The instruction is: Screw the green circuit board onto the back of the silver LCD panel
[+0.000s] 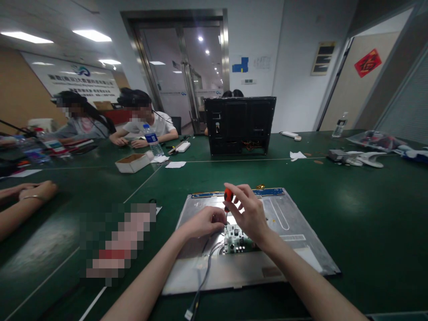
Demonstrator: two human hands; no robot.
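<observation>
**Screwdriver upright over the circuit board on the metal panel**

Your right hand [249, 214] grasps the orange-handled screwdriver [228, 197] — the fingers are curled around the top of the handle, and the tool stands nearly upright with its tip down at the small green circuit board [236, 239]. Your left hand [203, 221] is just beside the board on its left; the fingers are bent and pinched together near the screwdriver shaft, but you cannot tell what they grip. The board lies on the grey metal panel [294, 236], about in its middle. A grey cable [204, 276] runs from the board over the near edge of the panel. Beyond the panel, far from the board, a black computer case [240, 125] stands on the green table [368, 214]. Left of the board, well apart, a white box [133, 162] lies — two persons sit behind it.
</observation>
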